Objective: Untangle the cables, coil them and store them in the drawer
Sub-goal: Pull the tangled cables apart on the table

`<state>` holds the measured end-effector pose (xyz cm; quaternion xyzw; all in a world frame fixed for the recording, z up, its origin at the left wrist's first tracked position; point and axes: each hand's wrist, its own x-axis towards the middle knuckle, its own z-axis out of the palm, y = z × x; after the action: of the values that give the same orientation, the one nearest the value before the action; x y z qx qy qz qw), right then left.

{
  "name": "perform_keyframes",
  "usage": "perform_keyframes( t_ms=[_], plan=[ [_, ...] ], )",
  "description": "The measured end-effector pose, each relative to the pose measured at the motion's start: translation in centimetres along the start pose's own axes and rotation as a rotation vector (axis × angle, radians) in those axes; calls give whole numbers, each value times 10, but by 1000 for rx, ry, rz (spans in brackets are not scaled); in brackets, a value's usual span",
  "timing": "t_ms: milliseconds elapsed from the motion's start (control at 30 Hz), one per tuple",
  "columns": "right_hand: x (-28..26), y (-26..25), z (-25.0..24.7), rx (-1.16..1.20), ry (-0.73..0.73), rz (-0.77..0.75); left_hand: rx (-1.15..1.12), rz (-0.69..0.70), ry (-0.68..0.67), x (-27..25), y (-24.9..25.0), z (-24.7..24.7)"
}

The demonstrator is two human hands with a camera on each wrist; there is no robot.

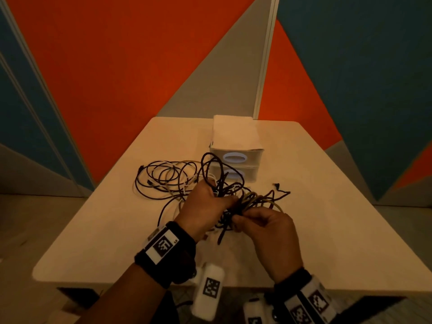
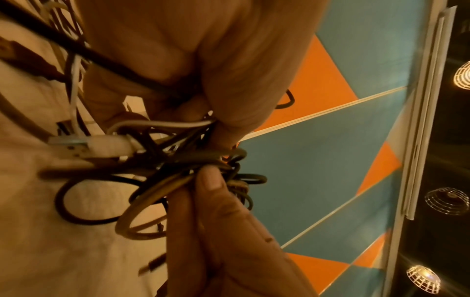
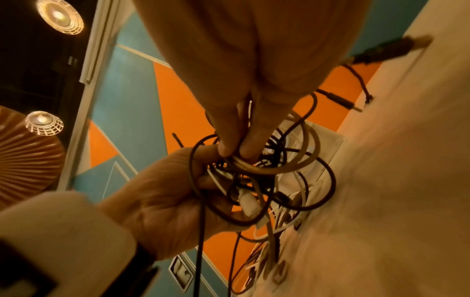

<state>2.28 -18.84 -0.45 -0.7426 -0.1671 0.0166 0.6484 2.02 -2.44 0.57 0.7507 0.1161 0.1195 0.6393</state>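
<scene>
Above the table [image 1: 93, 230], just short of the closed drawer unit [image 1: 235, 146], a tangle of cables [image 1: 233, 199] is clamped by the left hand [image 1: 203, 206] and pinched by the right hand [image 1: 268, 232], single strands indistinguishable between the fingers.

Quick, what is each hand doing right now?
Left hand: grips the tangled cables, fingers curled round the bundle.
Right hand: pinches a tan cable loop in the same tangle.
</scene>
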Motion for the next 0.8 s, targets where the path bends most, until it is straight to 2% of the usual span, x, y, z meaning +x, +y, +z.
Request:
perform_keyframes(
  t_ms=[133,267,367,433,533,700,800],
  plan=[
    [4,5,-6,-64,44,-9,6,-34,-31,-3,0,-3],
    [8,9,-20,-194,178,-83,73,10,62,-9,8,-8],
    [12,12,-25,-150,229,-76,80,57,22,-12,8,0],
    [13,14,-22,-108,185,-94,74,60,-38,-12,5,10],
    [12,17,-19,7,85,-66,80,61,-59,-16,4,16],
    [14,6,-25,272,-125,181,220,28,-3,-16,2,13],
    [17,1,-30,406,-167,318,282,45,40,-12,-3,14]
  ],
)
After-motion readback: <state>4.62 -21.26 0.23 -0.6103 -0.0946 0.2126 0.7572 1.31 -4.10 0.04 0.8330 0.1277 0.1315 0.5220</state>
